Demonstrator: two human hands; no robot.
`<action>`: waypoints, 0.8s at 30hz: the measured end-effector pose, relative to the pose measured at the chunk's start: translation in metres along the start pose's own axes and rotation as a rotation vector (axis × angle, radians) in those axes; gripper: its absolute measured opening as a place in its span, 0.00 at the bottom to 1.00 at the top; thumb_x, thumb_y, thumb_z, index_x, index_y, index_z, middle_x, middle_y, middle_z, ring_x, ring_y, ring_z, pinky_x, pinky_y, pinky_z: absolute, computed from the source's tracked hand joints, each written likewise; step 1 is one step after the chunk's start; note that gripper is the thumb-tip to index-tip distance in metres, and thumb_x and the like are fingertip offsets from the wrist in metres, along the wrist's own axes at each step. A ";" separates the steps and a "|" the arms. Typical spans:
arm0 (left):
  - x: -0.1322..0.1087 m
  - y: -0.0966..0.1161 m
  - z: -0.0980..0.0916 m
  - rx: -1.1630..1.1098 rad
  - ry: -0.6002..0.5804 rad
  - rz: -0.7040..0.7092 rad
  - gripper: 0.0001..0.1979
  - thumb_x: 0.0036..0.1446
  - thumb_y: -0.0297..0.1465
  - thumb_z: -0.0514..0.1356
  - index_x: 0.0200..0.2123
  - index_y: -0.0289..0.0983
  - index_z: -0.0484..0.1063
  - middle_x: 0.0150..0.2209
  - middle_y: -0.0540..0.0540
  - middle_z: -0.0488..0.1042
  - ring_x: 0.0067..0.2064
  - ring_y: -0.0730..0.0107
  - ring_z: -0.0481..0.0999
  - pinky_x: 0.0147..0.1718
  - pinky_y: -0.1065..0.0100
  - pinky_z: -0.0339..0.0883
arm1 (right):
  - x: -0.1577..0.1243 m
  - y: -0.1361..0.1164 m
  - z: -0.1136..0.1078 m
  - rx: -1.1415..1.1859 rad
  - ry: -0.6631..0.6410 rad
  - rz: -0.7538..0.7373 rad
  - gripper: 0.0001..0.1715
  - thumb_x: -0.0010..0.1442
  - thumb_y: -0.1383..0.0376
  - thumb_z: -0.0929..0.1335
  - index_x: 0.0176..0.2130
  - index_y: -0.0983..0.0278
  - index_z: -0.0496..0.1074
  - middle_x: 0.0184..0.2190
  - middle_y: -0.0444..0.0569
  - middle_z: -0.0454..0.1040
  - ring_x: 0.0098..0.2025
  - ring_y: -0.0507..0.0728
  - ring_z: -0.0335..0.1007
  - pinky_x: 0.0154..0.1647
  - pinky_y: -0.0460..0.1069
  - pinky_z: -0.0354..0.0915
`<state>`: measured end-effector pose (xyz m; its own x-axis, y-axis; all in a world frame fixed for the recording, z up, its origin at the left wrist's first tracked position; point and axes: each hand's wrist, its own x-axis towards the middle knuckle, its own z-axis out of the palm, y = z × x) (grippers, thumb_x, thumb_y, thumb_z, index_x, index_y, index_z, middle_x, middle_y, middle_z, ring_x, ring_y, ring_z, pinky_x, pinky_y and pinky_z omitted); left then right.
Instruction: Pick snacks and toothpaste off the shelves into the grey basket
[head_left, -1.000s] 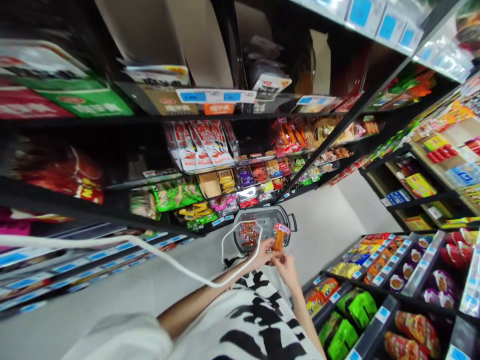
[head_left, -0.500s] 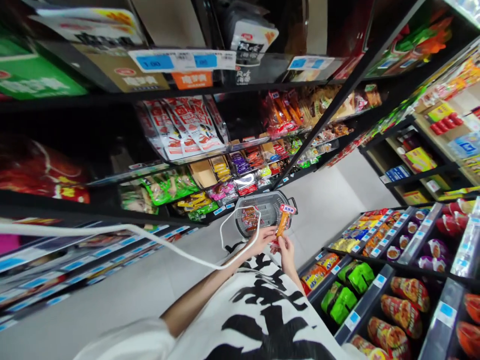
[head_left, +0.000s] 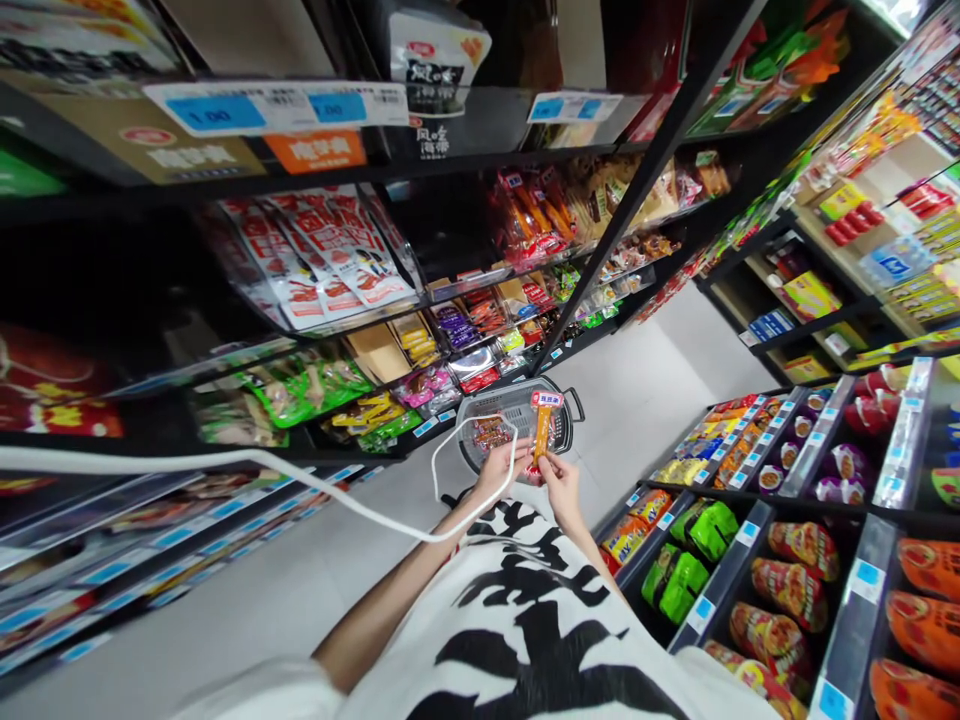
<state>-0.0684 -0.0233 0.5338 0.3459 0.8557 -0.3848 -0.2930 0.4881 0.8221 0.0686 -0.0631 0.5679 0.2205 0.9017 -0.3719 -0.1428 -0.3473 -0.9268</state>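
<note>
I stand in a shop aisle and look down. My left hand (head_left: 501, 464) and my right hand (head_left: 559, 480) both pinch the lower end of a narrow orange snack packet (head_left: 543, 427) with a red and white top label, held upright. Just beyond it on the floor sits a grey shopping basket (head_left: 560, 412) with black handles. A red snack bag (head_left: 491, 433) lies inside the basket. A white cable (head_left: 300, 481) runs from the left edge and loops over my left wrist.
Black shelves full of snack packs line the left side (head_left: 330, 260) and the lower right (head_left: 757, 540), with blue price tags along the edges. A grey floor strip (head_left: 645, 390) runs between them. My black and white shirt (head_left: 525, 610) fills the bottom.
The view has tilted and shifted, so shelves slid up and left. Both hands have kept hold of the orange packet, which now stands more upright above the basket.
</note>
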 end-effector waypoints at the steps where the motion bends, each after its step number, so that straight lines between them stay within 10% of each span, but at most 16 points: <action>1: 0.001 -0.001 0.000 0.010 0.001 0.009 0.34 0.48 0.41 0.73 0.55 0.29 0.74 0.44 0.32 0.81 0.44 0.53 0.82 0.44 0.58 0.77 | 0.000 0.000 0.000 0.001 0.001 0.005 0.28 0.53 0.47 0.74 0.42 0.67 0.80 0.22 0.47 0.77 0.20 0.54 0.70 0.24 0.48 0.68; 17: -0.023 0.030 0.015 0.274 -0.149 0.047 0.15 0.56 0.37 0.65 0.43 0.34 0.74 0.39 0.42 0.79 0.39 0.64 0.80 0.40 0.66 0.75 | 0.005 -0.016 -0.013 -0.125 0.163 -0.226 0.19 0.60 0.52 0.71 0.39 0.65 0.80 0.36 0.50 0.79 0.36 0.56 0.73 0.39 0.49 0.69; 24: -0.036 0.044 0.028 0.171 -0.191 -0.009 0.17 0.54 0.38 0.67 0.42 0.36 0.69 0.36 0.47 0.73 0.32 0.71 0.77 0.31 0.70 0.74 | 0.003 -0.051 -0.007 0.009 0.229 -0.149 0.18 0.55 0.52 0.74 0.35 0.65 0.79 0.29 0.49 0.78 0.29 0.54 0.69 0.29 0.47 0.67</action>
<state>-0.0686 -0.0374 0.5961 0.5146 0.7955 -0.3200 -0.1398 0.4460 0.8840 0.0836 -0.0444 0.6138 0.4523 0.8606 -0.2342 -0.1006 -0.2117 -0.9722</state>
